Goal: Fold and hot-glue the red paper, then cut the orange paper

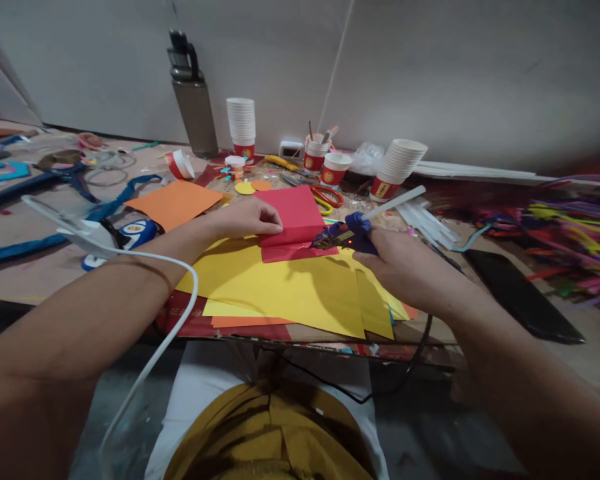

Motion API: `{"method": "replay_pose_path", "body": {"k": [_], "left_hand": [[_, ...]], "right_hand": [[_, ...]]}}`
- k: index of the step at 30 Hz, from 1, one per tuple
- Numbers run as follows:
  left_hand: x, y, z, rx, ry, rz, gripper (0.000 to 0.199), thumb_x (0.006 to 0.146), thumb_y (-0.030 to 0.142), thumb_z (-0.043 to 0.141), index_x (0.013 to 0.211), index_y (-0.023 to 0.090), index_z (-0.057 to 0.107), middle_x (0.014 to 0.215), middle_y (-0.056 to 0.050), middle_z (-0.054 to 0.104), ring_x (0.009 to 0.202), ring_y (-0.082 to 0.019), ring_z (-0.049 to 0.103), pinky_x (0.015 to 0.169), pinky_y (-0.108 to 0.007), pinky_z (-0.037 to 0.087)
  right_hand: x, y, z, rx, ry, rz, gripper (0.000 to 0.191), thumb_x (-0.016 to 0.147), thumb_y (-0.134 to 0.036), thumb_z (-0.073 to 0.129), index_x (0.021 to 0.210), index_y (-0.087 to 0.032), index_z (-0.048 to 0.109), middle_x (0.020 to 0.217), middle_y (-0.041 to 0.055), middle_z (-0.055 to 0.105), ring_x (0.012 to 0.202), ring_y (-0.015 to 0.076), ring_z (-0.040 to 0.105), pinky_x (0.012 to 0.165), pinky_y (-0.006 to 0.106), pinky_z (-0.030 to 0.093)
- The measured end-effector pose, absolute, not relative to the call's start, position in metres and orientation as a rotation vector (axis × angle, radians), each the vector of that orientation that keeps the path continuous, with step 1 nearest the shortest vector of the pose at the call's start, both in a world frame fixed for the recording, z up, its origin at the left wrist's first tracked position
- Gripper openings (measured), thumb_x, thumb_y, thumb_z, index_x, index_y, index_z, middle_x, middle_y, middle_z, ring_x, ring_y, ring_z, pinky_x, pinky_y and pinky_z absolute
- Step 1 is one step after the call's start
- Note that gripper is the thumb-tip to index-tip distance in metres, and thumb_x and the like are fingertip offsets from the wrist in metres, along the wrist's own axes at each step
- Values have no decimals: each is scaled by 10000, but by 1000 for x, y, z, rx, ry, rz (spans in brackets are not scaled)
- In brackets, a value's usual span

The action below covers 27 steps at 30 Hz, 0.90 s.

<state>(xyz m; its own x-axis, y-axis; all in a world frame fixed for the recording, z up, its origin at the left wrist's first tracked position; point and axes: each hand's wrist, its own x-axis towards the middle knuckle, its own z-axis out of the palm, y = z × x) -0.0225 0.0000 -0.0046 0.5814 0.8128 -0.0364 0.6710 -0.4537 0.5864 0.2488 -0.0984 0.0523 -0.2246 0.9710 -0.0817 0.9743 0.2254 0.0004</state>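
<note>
Between our two hands lies the red paper, on top of the yellow sheets, with a crease across its lower part and a glossy streak below it that looks like glue. We judge it very light and limp, easily creased and smeared where the streak is wet, so its dry left edge near the crease is the place to hold. There our left hand has its thumb and fingers closed together on it. Our right hand has its fingers wrapped around the glue gun, its nozzle at the glossy streak; a white glue stick juts from the back. The gun should feel stiff and heavier than the paper; we would hold it by the body and avoid the nozzle, probably hot.

Just beyond the left fingers are a yellow disc and an orange one; left of them lies the orange sheet. Beyond the right fingers stands a tilted stack of cups, and to their right lies a black phone on the counter, near bright pipe cleaners. Farther off, beyond the left fingers, a flask stands by the wall.
</note>
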Motion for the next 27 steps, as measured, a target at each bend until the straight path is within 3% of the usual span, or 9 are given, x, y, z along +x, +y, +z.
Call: {"method": "replay_pose_path", "body": {"k": [5,11,27], "left_hand": [[-21,-4,-4,2235,1114,354,294,777,429,612,875,171,716,834,-22,709,748,-138,594,684,-240,413],[-15,-11,-4,2300,1086,337,298,792,438,590,838,169,709,727,-5,664,647,-114,537,604,-234,369],[-16,-8,-5,2275,1164,336,302,775,462,612,777,175,707,666,10,641,615,-106,508,587,-228,348]], "right_hand": [[245,-99,52,1905,2461,-94,260,893,-365,489,1009,-164,605,961,127,695,817,233,622,606,281,391],[262,-97,54,1975,2361,-19,247,888,-357,488,952,-153,611,933,143,676,811,261,619,600,307,395],[274,-100,46,2017,2318,106,243,919,-354,445,979,-149,561,969,163,672,866,290,640,618,329,396]]}}
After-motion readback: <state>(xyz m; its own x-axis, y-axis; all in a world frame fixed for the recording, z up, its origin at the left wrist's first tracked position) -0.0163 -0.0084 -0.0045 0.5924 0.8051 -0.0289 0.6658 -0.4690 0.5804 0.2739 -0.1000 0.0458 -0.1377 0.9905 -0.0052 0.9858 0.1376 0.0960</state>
